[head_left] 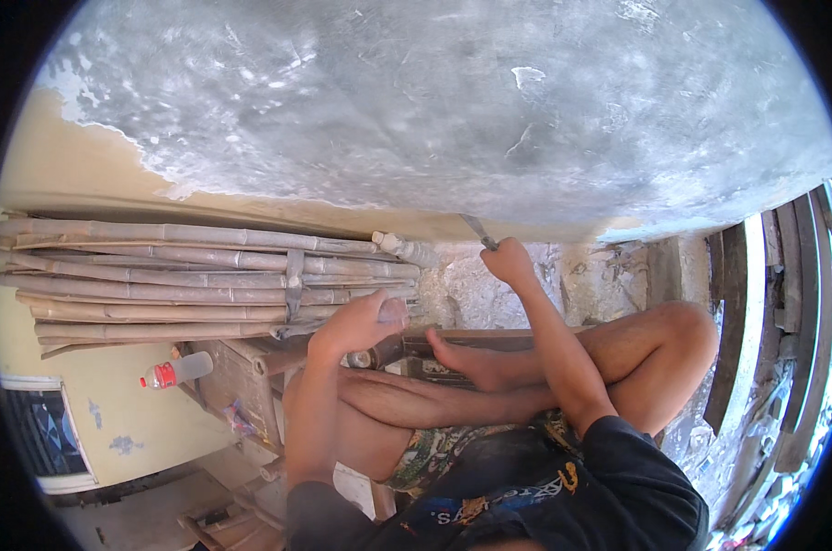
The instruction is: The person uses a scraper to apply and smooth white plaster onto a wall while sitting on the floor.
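Observation:
My right hand [510,264] is closed round the handle of a putty knife [474,228]. Its metal blade meets the lower part of the wall, near the bottom edge of a grey skim coat [434,101] over cream paint. In front of my left leg is my left hand [365,323], its fingers curled in. A small pale, see-through-looking shape [392,312] shows at those fingers, too unclear to name. Both forearms reach up from my dark T-shirt, and my bare legs are folded beneath them.
A tied bundle of bamboo poles [177,280] lies along the wall at left. Below it, a plastic bottle with a red cap and label [182,369] rests by a wooden bench [241,367]. Timber planks [733,321] stand at right. Dusty rubble [489,298] lies at the wall's foot.

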Available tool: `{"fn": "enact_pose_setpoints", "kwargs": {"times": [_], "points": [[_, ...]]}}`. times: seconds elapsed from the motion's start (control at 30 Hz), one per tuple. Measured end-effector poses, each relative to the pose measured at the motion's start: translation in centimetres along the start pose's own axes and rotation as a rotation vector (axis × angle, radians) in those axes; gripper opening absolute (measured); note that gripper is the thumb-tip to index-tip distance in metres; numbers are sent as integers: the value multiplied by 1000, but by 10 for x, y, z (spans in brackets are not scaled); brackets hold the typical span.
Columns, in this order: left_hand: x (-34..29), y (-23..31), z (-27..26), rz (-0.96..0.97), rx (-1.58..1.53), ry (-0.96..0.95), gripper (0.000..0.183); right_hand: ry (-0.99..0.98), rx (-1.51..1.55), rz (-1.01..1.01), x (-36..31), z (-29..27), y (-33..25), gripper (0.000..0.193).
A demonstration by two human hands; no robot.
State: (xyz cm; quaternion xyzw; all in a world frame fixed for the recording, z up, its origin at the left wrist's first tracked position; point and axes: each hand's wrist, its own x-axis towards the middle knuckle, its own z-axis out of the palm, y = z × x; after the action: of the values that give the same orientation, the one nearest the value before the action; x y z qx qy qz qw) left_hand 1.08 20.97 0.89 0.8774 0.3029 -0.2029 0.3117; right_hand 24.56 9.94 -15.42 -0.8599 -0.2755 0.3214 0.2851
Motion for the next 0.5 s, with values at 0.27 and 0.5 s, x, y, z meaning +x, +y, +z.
{"fn": "enact_pose_setpoints", "kwargs": {"times": [0.27,0.5], "points": [[1,-15,2,64,-37,59,44,-257,600,147,-10,-15,-3,32],[2,-13,1,39,-87,18,52,-173,573,83,-12,-5,-7,59]]}}
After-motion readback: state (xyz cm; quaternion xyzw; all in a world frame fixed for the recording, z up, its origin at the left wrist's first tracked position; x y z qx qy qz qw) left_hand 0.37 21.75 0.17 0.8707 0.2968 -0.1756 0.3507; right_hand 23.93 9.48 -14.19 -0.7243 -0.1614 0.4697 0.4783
